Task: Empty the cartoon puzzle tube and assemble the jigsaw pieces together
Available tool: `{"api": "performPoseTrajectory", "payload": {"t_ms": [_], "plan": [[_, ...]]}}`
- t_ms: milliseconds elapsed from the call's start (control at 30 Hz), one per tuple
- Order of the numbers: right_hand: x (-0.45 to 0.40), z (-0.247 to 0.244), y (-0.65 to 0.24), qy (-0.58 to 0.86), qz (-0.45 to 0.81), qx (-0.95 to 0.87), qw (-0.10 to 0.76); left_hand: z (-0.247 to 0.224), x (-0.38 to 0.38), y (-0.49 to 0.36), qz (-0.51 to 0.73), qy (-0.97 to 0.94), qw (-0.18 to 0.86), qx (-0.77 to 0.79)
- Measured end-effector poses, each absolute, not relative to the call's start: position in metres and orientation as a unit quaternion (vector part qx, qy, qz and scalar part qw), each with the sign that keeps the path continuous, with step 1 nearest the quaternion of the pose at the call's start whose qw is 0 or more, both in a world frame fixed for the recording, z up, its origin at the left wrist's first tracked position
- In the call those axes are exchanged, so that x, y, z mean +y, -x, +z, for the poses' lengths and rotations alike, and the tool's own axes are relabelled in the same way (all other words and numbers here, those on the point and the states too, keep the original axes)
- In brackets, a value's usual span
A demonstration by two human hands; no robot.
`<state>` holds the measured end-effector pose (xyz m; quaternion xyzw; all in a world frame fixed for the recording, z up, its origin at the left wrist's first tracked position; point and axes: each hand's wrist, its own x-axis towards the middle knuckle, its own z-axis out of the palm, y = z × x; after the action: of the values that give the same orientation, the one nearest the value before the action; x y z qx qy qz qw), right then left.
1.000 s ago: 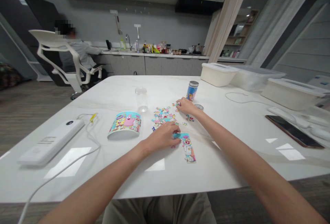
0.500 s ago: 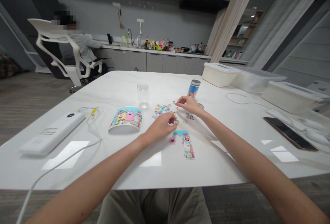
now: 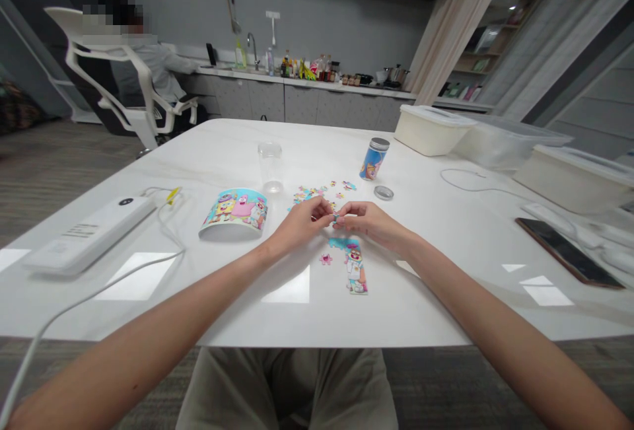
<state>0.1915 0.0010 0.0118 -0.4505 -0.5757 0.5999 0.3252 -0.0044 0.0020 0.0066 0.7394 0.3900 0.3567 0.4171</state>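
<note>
My left hand (image 3: pixel 308 220) and my right hand (image 3: pixel 370 224) meet fingertip to fingertip above the table. Pinched between them is a small jigsaw puzzle piece (image 3: pixel 335 216), mostly covered by the fingers. Just below the hands lies a joined strip of puzzle (image 3: pixel 355 268), bent at its top left, with a cartoon figure on it. A loose pink piece (image 3: pixel 325 259) sits to its left. Behind my left hand spreads a pile of loose pieces (image 3: pixel 308 193), partly hidden. A few more pieces (image 3: pixel 349 185) lie beyond my right hand.
Left of the pile stand a curved picture card (image 3: pixel 236 212) and a clear jar (image 3: pixel 271 171). A blue canister (image 3: pixel 374 160) and a round lid (image 3: pixel 384 193) are at the back right. A power strip (image 3: pixel 89 235), phone (image 3: pixel 567 251) and storage boxes (image 3: pixel 433 131) flank the workspace. A person sits far left.
My right hand has come back from the far pieces to meet my left hand, and both now pinch one piece. The view has tilted slightly downward.
</note>
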Motion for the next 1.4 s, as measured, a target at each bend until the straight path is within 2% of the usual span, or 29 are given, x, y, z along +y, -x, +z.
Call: {"api": "performPoseTrajectory", "payload": {"t_ms": [167, 400, 700, 767, 1100, 1400], "plan": [[-0.002, 0.018, -0.199, 0.414, 0.637, -0.587, 0.28, 0.009, 0.006, 0.006, 0.319, -0.762, 0.42, 0.376], [0.003, 0.032, -0.218, 0.418, 0.563, -0.671, 0.242, 0.01, 0.006, 0.007, 0.318, -0.728, 0.505, 0.338], [-0.011, 0.051, -0.217, 0.371, 0.41, -0.833, 0.015, 0.018, 0.006, 0.01, 0.243, -0.79, 0.453, 0.333], [-0.013, 0.05, -0.215, 0.368, 0.395, -0.842, -0.013, 0.019, 0.003, 0.01, 0.22, -0.811, 0.425, 0.337], [-0.012, 0.037, -0.216, 0.358, 0.417, -0.834, -0.052, 0.019, -0.009, 0.002, 0.151, -0.845, 0.364, 0.361], [-0.011, 0.037, -0.216, 0.351, 0.423, -0.834, -0.052, 0.012, -0.011, -0.001, 0.206, -0.882, 0.252, 0.341]]}}
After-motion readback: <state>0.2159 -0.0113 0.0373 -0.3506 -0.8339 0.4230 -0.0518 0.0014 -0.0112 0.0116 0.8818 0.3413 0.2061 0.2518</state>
